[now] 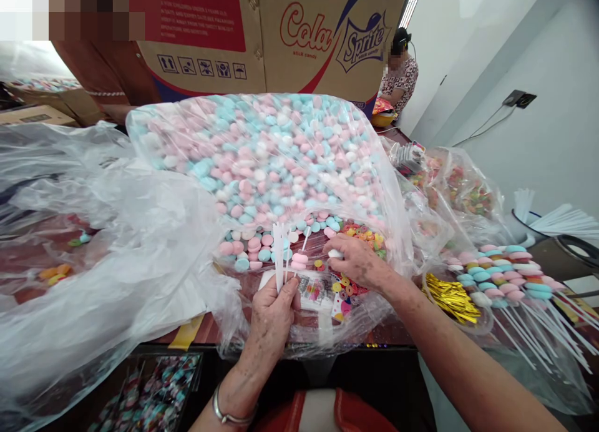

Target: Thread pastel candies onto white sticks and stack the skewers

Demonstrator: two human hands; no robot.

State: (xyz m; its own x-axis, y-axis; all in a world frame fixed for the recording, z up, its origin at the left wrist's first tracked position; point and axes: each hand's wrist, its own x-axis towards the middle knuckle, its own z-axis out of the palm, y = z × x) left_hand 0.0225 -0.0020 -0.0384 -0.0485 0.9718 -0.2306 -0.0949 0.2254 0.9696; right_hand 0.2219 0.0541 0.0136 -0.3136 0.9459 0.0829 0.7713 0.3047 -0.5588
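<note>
My left hand (275, 307) is closed around a bundle of white sticks (279, 257) that point upward. One stick leans to the right with two pink marshmallows (299, 261) threaded on it, its lower end running toward my left fingers. Just to the right, my right hand (358, 260) pinches a white marshmallow (335, 253). Beyond both hands lies a large clear plastic bag (276, 151) full of pink, blue and white marshmallows, some spilling from its near side. Small ring candies (369, 235) sit by my right hand, and a printed packet (316, 289) lies below it.
Finished marshmallow skewers (508, 276) are stacked at the right beside gold twist ties (452, 298). Crumpled plastic (163, 220) covers the left. A large cardboard box (276, 76) stands behind, with another person (402, 76) beyond it. Wrapped candies fill a bin (159, 385) below the table edge.
</note>
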